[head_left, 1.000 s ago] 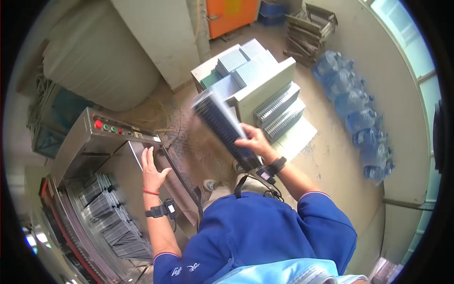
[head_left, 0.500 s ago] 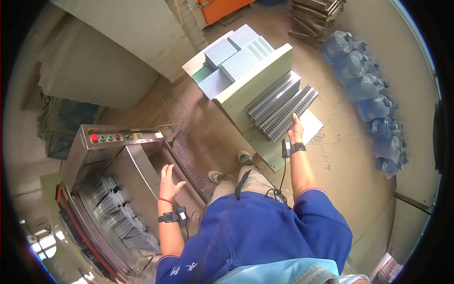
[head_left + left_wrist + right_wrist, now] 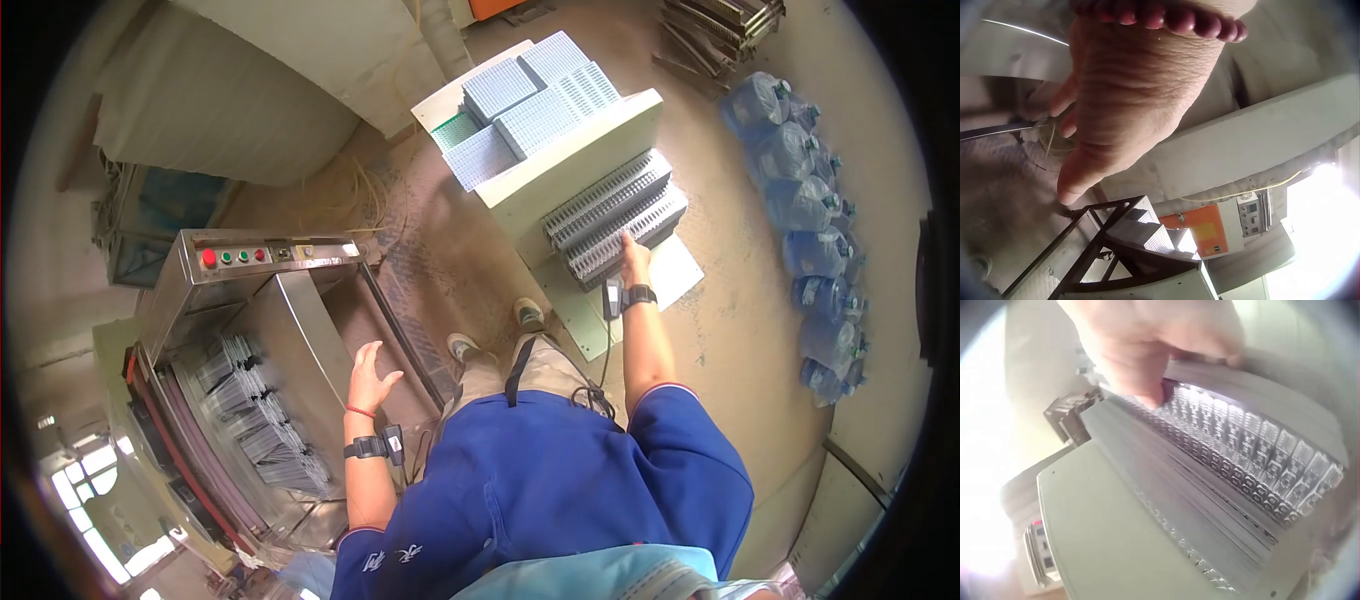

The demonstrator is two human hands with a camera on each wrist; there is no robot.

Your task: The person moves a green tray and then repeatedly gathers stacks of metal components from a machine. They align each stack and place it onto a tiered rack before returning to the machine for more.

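On the lower ledge of a pale stand [image 3: 560,150], my right hand [image 3: 634,262] grips the near stack of grey slotted strips [image 3: 602,252]. The right wrist view shows the thumb and fingers around the strips' upper edge, and rows of openings [image 3: 1254,444] along their side. A second stack of slotted strips [image 3: 610,195] lies parallel, between the held one and the upright panel. My left hand [image 3: 370,380] holds nothing; its fingers are spread in the air beside a steel machine [image 3: 300,320]. A red bead bracelet [image 3: 1154,15] circles that wrist.
Grey grid-like blocks [image 3: 555,115] cover the stand's upper top. Inside the machine lie many thin grey strips [image 3: 260,410]; its panel carries a red button [image 3: 209,258]. Large blue water bottles [image 3: 815,255] line the right wall. A wooden pile [image 3: 725,35] stands at the back.
A tilted stack of strips, carried in my right hand a second ago, has come down onto the ledge's near stack. My right hand still grips it. The left hand stays spread beside the machine.
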